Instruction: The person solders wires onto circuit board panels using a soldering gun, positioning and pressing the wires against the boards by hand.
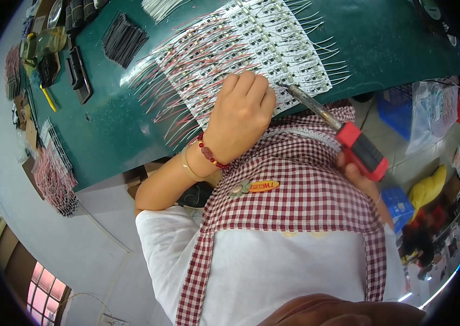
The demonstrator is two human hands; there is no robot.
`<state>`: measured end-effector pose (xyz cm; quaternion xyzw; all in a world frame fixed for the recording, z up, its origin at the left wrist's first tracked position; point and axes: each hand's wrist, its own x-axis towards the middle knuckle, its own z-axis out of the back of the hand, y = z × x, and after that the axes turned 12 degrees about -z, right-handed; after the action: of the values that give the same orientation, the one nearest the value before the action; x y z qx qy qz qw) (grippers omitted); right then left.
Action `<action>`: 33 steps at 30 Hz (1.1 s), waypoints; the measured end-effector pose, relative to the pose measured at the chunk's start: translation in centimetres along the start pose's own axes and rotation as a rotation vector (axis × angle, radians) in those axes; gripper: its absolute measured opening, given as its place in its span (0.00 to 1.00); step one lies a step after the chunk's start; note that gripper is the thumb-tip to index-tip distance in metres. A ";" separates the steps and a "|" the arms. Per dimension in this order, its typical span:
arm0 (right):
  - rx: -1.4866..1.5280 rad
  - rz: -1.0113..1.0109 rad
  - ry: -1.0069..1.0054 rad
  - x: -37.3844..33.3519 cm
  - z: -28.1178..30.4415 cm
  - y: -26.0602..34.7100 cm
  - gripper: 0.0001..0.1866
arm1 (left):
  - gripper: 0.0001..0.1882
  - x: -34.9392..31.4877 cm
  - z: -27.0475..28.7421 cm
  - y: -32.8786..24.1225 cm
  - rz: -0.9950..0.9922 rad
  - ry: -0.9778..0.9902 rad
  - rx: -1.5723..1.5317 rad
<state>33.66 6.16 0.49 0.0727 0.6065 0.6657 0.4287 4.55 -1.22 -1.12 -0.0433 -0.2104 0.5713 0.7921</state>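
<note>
A white panel of small circuit boards (279, 46) lies on the green table, with rows of red, white and black wires sticking out from both sides. My left hand (243, 108) rests over the panel's near part, fingers curled in a closed pinch; whatever they hold is hidden beneath them. In my right hand (356, 176) is a soldering iron (363, 152) with a red and black handle, gripped from below. Its metal shaft points up and left, and its tip is at the boards, close beside my left fingers. Whether the tip touches a board is too small to tell.
On the green table (108, 127) are a bundle of black wires (124, 41), a bundle of white wires (159, 6), a black tool (79, 75) and a yellow stick (48, 98). Wired boards (56, 179) are heaped at the left edge. A blue crate (394, 111) stands right.
</note>
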 end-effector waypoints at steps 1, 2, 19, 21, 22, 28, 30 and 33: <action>0.000 0.000 0.000 0.0 0.0 0.0 0.14 | 0.10 0.0 0.0 0.0 0.000 0.000 0.001; 0.019 -0.017 0.009 0.0 0.1 0.0 0.16 | 0.10 0.0 0.1 -0.1 0.001 0.015 0.023; -0.050 0.064 0.024 -0.4 0.9 -0.6 0.16 | 0.10 -0.8 -0.7 -0.7 -0.077 -0.074 0.055; -0.089 0.043 -0.015 -0.7 0.6 -1.0 0.16 | 0.12 -0.7 -0.5 -0.9 -0.038 -0.053 0.006; -0.089 0.042 -0.015 -0.7 0.6 -1.0 0.16 | 0.12 -0.7 -0.6 -0.9 -0.039 -0.053 0.005; -0.226 0.021 -0.008 -1.0 0.8 -1.6 0.07 | 0.12 -0.6 -0.4 -1.0 -0.038 -0.008 -0.006; -0.234 0.079 -0.031 -0.8 0.8 -1.0 0.08 | 0.12 -0.6 -0.5 -1.1 -0.038 -0.006 0.012; -0.122 0.073 0.004 -0.7 0.9 -0.5 0.07 | 0.11 -0.7 -0.4 -1.2 -0.031 0.011 -0.001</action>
<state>34.89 6.29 0.60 0.0673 0.5625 0.7168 0.4065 5.63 -2.20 -1.28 -0.0437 -0.2072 0.5586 0.8020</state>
